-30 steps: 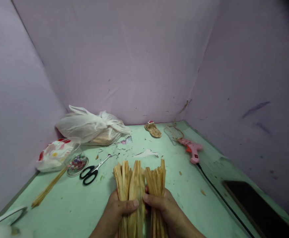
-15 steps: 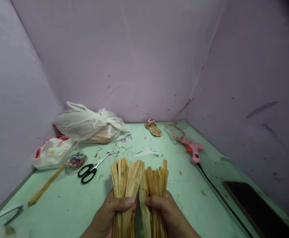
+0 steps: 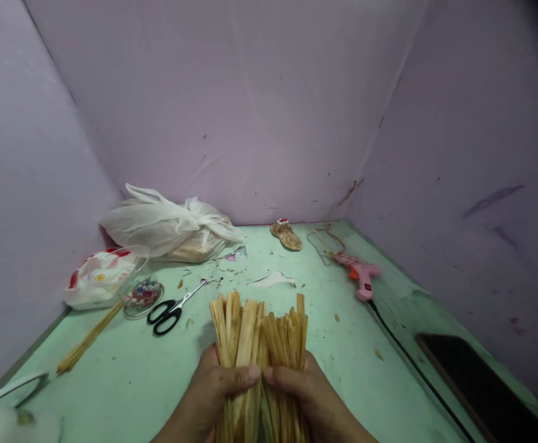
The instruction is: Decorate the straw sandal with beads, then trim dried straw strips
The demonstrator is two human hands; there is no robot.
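Observation:
A bundle of flat, straw-coloured dried strips (image 3: 245,335) stands upright at the front centre, its cut ends pointing away from me. My left hand (image 3: 225,381) is wrapped round the left part, with the thumb lying across the front. Round the right part closes my right hand (image 3: 299,387), its thumb pointing inward. Both thumb tips nearly meet in the middle, and the two parts press together. The lower ends of the strips run out of view at the bottom. The fingers behind the bundle are mostly hidden.
Black-handled scissors (image 3: 167,317), a clear dish of beads (image 3: 144,294), a thin straw bundle (image 3: 88,338) and a white plastic bag (image 3: 167,227) lie left. A small woven slipper (image 3: 287,235) sits at the back. A pink glue gun (image 3: 363,277) and a dark phone (image 3: 476,381) lie right.
My hands have come together, closing the gap between the two parts of the strip bundle. The view has shifted slightly; the things on the table have stayed put.

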